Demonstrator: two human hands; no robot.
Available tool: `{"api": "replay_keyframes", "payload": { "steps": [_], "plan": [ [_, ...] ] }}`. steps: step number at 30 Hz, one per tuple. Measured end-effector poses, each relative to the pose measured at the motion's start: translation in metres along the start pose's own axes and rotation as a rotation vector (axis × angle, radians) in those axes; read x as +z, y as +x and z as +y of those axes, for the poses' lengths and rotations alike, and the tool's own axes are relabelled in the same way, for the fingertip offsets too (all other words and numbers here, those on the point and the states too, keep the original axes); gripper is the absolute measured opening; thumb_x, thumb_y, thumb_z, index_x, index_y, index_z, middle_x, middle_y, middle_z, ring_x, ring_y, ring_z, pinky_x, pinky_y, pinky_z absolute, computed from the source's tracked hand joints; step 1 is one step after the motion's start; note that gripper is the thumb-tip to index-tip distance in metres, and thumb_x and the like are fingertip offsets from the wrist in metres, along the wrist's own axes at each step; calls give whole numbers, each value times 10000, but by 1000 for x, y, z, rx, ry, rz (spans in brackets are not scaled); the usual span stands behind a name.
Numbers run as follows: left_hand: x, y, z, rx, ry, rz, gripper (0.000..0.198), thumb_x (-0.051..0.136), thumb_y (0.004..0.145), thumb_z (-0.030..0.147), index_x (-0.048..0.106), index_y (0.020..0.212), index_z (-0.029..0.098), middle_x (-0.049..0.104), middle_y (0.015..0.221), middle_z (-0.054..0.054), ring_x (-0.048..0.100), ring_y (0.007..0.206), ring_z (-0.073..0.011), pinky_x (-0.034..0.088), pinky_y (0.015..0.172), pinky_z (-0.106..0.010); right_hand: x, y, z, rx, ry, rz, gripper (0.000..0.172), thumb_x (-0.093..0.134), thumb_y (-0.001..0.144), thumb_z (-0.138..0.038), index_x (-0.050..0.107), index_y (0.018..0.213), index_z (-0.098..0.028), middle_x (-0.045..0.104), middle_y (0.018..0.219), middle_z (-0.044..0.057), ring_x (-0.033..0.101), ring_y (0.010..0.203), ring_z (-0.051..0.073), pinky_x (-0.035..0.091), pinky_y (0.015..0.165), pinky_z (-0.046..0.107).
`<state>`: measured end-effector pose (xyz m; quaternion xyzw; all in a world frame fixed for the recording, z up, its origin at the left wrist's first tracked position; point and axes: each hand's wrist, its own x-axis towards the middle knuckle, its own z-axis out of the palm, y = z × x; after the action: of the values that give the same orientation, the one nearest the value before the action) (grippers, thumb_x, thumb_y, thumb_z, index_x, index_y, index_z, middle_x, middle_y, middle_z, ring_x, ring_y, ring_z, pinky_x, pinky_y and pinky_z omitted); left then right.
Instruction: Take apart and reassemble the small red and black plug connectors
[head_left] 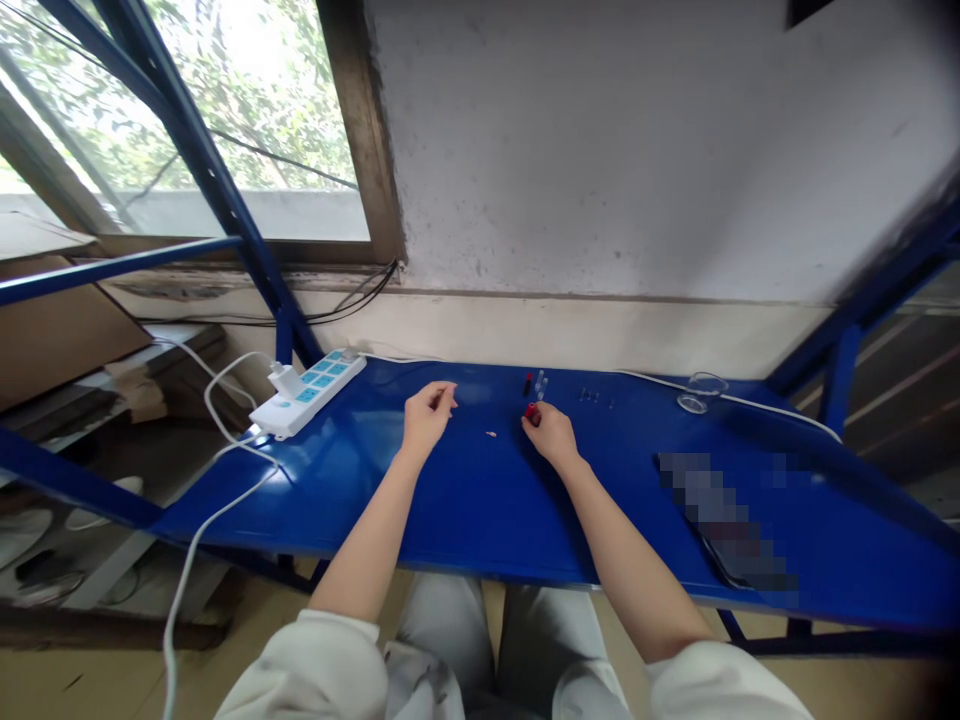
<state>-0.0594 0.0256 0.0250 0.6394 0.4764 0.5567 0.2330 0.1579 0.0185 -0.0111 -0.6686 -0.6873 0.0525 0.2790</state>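
We pinch a small red piece in our right hand, farther from the power strip than our left hand, whose grip is unclear.

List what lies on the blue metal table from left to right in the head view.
White power strip with blue sockets → left hand → tiny pink scrap → right hand pinching a small red piece → row of small dark parts → clear glass dish.

No legible text (anywhere in view)
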Motion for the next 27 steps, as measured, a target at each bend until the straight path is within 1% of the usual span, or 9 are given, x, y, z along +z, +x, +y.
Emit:
{"api": "replay_keyframes", "payload": {
  "steps": [4,7,9,12,16,22,27],
  "plan": [
    [-13,0,-12,-104,-42,167,296,467,782,393,617,855,148,561,581,3,495,449,-76,421,471,-191,14,4,-15,-58,95,-76,73,467,754,-255,478,711,-196,560,682,10,505,591,124,306,524,227],
    [-16,-3,-19,-138,-40,229,306,466,780,408,611,824,143,546,568,10,478,435,-72,404,460,-189,25,10,-30,-94,128,-128,50,494,741,-241,501,720,-196,567,700,11,509,594,120,314,513,219],
    [-15,-6,-20,-138,-20,231,312,461,783,417,608,805,144,549,569,9,475,435,-72,400,459,-189,32,16,-41,-102,133,-154,43,511,735,-234,511,714,-197,574,699,9,513,596,120,316,509,216],
    [-13,-10,-18,-115,18,198,309,458,786,419,610,804,150,557,571,8,486,449,-77,404,467,-188,40,25,-57,-87,114,-192,34,531,724,-218,527,698,-196,590,702,14,531,611,128,322,511,219],
    [-10,-13,-16,-68,74,142,296,452,794,409,615,818,163,571,588,6,502,474,-81,412,489,-187,48,36,-72,-62,83,-185,30,533,719,-205,562,719,-197,616,729,27,566,676,152,342,535,226],
    [-9,-14,-18,-45,81,126,301,452,797,409,616,824,158,575,582,6,499,470,-79,410,506,-190,59,47,-82,-11,72,-235,98,550,720,-262,597,763,-187,637,774,42,591,743,166,380,590,229],
    [-8,-15,-19,-47,82,135,292,444,805,401,613,826,164,565,576,9,493,468,-77,402,504,-187,61,55,-85,71,126,-311,124,581,698,-256,604,797,-185,645,802,47,595,757,165,392,594,224]
  ]
}}
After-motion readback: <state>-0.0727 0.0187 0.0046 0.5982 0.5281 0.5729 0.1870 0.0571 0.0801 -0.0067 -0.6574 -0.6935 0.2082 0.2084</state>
